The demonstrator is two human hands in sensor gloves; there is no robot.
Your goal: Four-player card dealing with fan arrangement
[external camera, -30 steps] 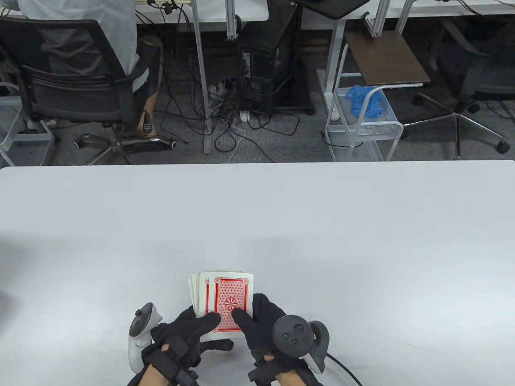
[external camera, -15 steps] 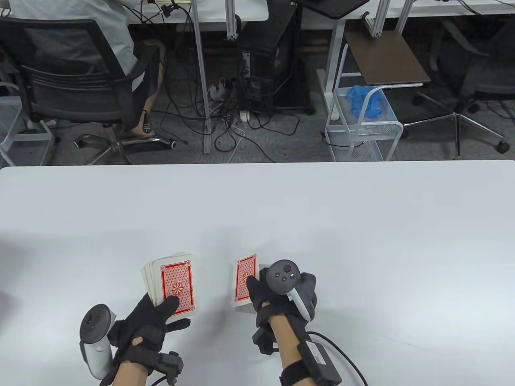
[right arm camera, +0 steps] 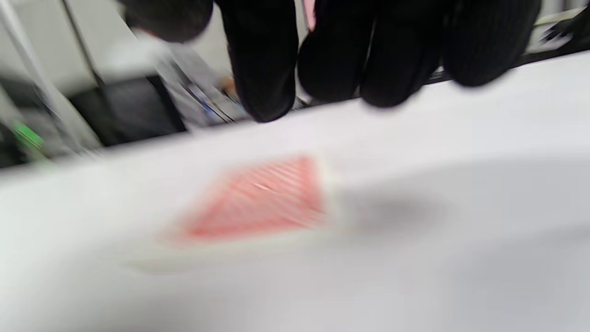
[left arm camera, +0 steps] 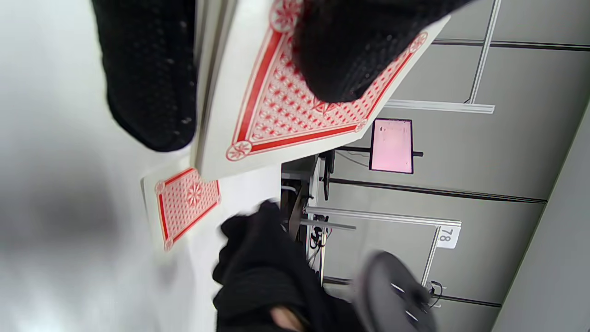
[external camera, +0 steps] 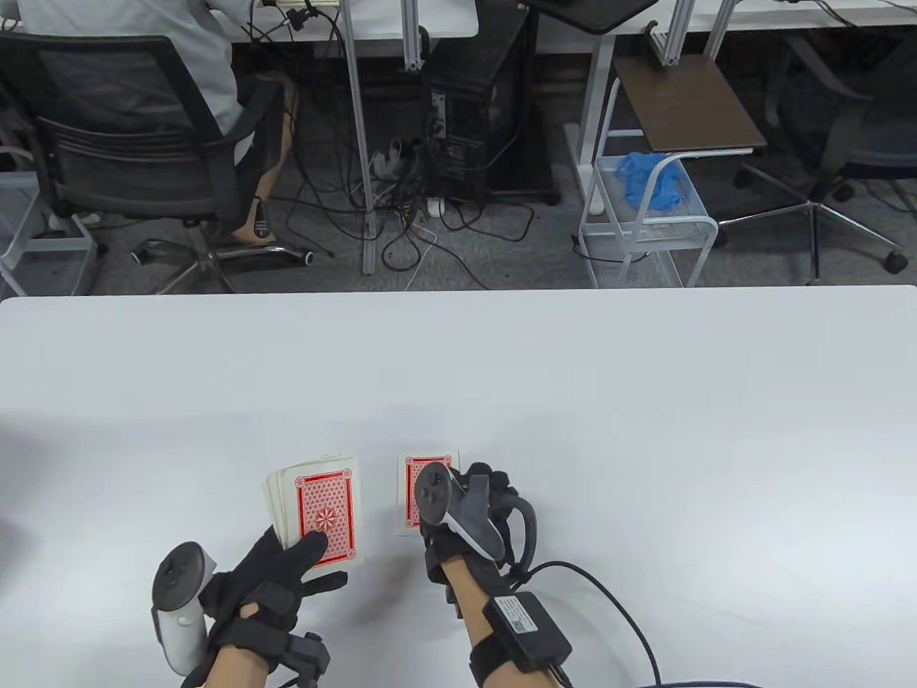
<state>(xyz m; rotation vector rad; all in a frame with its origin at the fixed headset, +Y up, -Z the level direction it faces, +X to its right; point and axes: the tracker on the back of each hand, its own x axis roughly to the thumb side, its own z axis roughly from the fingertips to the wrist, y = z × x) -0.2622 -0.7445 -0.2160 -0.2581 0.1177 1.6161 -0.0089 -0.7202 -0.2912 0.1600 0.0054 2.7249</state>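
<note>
My left hand (external camera: 315, 559) holds the face-down deck of red-backed cards (external camera: 322, 510) just above the white table (external camera: 645, 430), thumb on the top card and fingers underneath. In the left wrist view the deck (left arm camera: 276, 110) sits between my thumb and fingers. A single red-backed card (external camera: 409, 494) lies face down on the table to the right of the deck. My right hand (external camera: 487, 491) hovers over its right side, turned on edge, the tracker hiding part of the card. In the blurred right wrist view the card (right arm camera: 262, 198) lies flat below my fingers (right arm camera: 262, 69), apart from them.
The table's far edge (external camera: 458, 290) runs across the middle of the table view. Beyond it stand an office chair (external camera: 129, 165), a white wire cart (external camera: 645, 222) and floor cables. A cable (external camera: 616, 609) trails from my right wrist.
The hands parted from the middle, the left keeping the deck. My right hand carried one card to the right, laid it flat on the table and let go of it.
</note>
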